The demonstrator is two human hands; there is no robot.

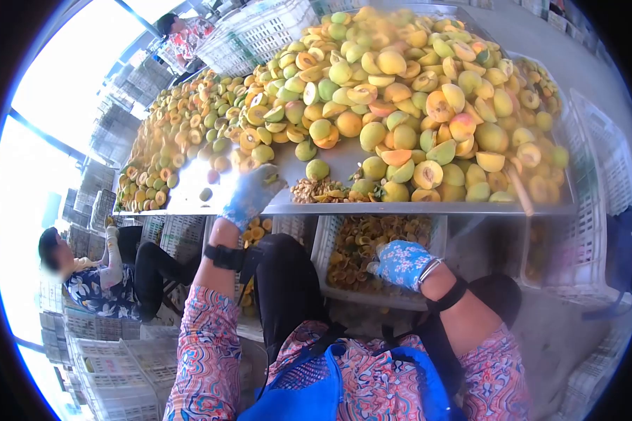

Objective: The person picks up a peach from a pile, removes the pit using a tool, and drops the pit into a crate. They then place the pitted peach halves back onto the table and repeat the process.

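Note:
My left hand, in a blue floral glove, is over the near edge of the metal table. Its fingers look curled, and what they hold, if anything, is hidden. Just right of it lies a small heap of fruit pits, with a whole yellow-green peach-like fruit behind. My right hand, gloved the same way, is closed above a white crate of cut fruit pieces. Something pale shows at its fingertips, too small to name.
A large pile of whole and halved fruit covers much of the table. White crates stand behind it, and another crate is at the right. One person sits at the left; another person is at the far side.

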